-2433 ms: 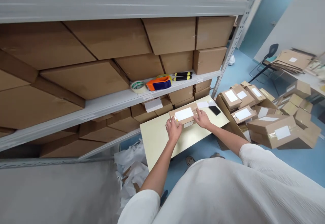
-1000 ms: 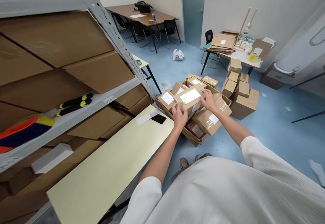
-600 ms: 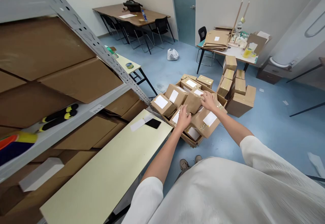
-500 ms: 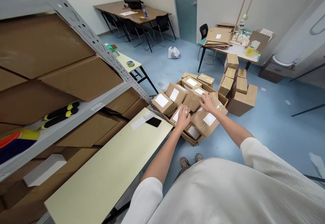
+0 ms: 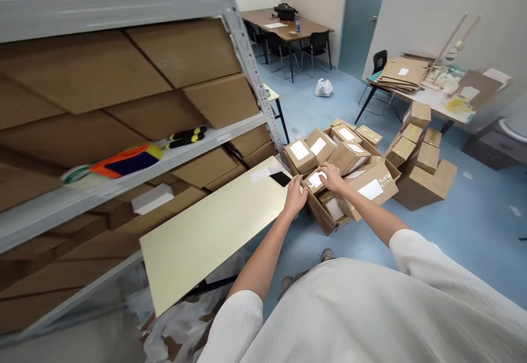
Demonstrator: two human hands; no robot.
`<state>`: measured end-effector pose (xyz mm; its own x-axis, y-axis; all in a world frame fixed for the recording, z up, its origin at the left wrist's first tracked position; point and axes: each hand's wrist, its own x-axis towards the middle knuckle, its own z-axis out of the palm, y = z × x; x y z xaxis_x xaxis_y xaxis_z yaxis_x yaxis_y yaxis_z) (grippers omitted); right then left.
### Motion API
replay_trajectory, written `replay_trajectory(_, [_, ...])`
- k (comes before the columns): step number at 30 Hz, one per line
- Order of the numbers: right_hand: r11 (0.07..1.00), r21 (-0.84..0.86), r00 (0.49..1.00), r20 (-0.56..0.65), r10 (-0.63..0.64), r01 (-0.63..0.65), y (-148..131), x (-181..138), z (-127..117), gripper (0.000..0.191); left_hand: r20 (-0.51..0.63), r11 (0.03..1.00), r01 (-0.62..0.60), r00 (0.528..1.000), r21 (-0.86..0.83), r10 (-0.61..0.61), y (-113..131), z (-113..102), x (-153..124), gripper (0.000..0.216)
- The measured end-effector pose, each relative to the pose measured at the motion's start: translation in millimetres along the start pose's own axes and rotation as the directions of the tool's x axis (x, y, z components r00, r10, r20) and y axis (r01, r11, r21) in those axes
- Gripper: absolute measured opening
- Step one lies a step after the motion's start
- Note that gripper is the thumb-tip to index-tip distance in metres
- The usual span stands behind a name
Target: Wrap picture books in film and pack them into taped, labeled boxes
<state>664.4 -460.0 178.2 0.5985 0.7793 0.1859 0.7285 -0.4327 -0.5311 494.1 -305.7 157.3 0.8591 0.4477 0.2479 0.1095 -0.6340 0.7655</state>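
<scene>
View from my head, near to far. My white sleeve and forearm lead to my left hand (image 5: 295,197), set against the near side of a small labelled box (image 5: 316,180). Its fingertips are hidden, so I cannot tell whether they grip. My right hand (image 5: 331,176) lies on the box's top, fingers spread and released. The box sits at the near edge of the open carton (image 5: 319,216) on the floor, among other labelled boxes. A moment ago a labelled box lay under both hands on the cream table (image 5: 206,231). That table now bears only the black phone (image 5: 281,178) and a white slip (image 5: 261,174). To the left, the shelf (image 5: 123,179) carries a tape dispenser (image 5: 125,160). Beyond, a far table (image 5: 428,96) holds flattened cartons (image 5: 401,72).
</scene>
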Motion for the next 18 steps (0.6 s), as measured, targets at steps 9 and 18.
replay_trajectory(9, [0.984,0.026,0.961,0.212,-0.18,0.179,-126,1,99,0.034,-0.115,0.977,0.208,0.973,0.054,-0.201,-63,-116,-108,0.053])
replay_trajectory(18, [0.93,0.155,0.855,0.366,-0.367,0.333,-274,-21,200,0.035,-0.31,0.932,0.359,0.894,0.058,-0.325,-120,-225,-241,0.051])
